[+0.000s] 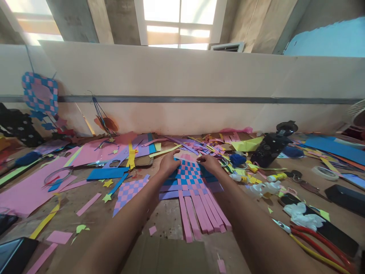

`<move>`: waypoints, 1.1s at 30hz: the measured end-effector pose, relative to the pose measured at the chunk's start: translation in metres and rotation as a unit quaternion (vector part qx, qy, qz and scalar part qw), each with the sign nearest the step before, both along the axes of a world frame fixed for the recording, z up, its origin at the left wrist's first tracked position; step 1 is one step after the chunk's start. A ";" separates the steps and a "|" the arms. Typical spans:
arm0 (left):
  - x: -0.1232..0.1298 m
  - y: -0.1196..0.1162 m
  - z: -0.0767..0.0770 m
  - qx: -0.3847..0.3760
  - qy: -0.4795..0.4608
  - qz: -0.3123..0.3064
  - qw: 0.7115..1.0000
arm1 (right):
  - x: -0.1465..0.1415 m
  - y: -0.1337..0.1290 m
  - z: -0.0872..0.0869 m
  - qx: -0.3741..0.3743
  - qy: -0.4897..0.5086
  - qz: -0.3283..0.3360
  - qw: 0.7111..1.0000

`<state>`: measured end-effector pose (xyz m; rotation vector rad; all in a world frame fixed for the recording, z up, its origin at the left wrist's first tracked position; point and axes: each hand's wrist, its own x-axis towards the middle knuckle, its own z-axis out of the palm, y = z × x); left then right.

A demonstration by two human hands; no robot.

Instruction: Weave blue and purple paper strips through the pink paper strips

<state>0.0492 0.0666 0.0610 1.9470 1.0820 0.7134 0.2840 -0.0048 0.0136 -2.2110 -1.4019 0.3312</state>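
A woven paper sheet (pixel 189 173) in pink and blue checks lies in the middle of the table, with loose pink strips (pixel 199 213) fanning toward me from its near edge. Purple and blue strip ends stick out at its sides. My left hand (pixel 170 163) is at the sheet's upper left edge, fingers bent together; what they pinch is too small to make out. At the upper right edge my right hand (pixel 209 163) has its fingers curled together, and what lies between them is hidden. A purple and pink woven piece (pixel 129 194) rests beside my left forearm.
Brown cardboard (pixel 168 255) lies nearest me. At right are red-handled pliers (pixel 316 243), a phone (pixel 336 232), a black bottle (pixel 269 148) and glue tubes (pixel 276 177). Pink paper sheets (pixel 34 182), blue paper (pixel 108 174) and scraps cover the left. A wall (pixel 176 76) stands behind.
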 end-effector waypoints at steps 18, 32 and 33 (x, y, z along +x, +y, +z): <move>0.016 -0.012 0.024 0.088 0.011 -0.068 0.994 | 0.005 0.018 0.010 -0.113 0.056 0.049 0.991; 0.021 -0.012 0.036 0.084 -0.010 -0.084 0.993 | 0.004 0.016 0.023 -0.149 -0.011 0.032 0.988; 0.021 -0.010 0.035 0.091 -0.011 -0.086 0.992 | 0.005 0.014 0.023 -0.149 -0.013 0.031 0.988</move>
